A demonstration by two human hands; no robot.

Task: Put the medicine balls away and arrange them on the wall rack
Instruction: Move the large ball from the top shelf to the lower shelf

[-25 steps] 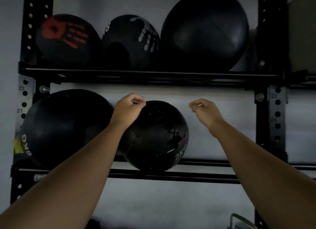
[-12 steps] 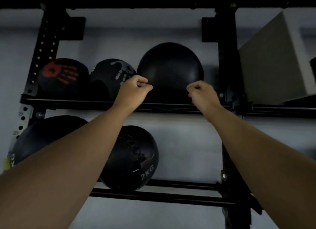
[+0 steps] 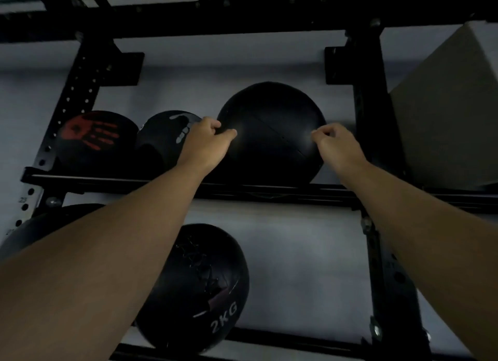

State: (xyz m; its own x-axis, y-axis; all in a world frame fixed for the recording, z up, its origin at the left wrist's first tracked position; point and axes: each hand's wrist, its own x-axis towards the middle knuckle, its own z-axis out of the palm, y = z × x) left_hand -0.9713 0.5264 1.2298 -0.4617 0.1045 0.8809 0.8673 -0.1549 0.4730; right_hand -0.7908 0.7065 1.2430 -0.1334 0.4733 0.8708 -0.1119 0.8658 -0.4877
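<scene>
Large black ball [image 3: 272, 134] on upper shelf [image 3: 134, 181] of wall rack [image 3: 369, 112]. Left hand [image 3: 204, 142] and right hand [image 3: 336, 145], fingers curled narrow, flank it; contact unclear. 2 handprint balls left of it.

The left forearm [image 3: 113, 252] hides most of the lower-shelf ball [image 3: 45, 226] beside the 2KG ball [image 3: 199, 288], whose left side it also covers. The grey block [image 3: 444, 123] is cut off by the right edge. Hand contact with the large ball [image 3: 272, 134] cannot be determined.
</scene>
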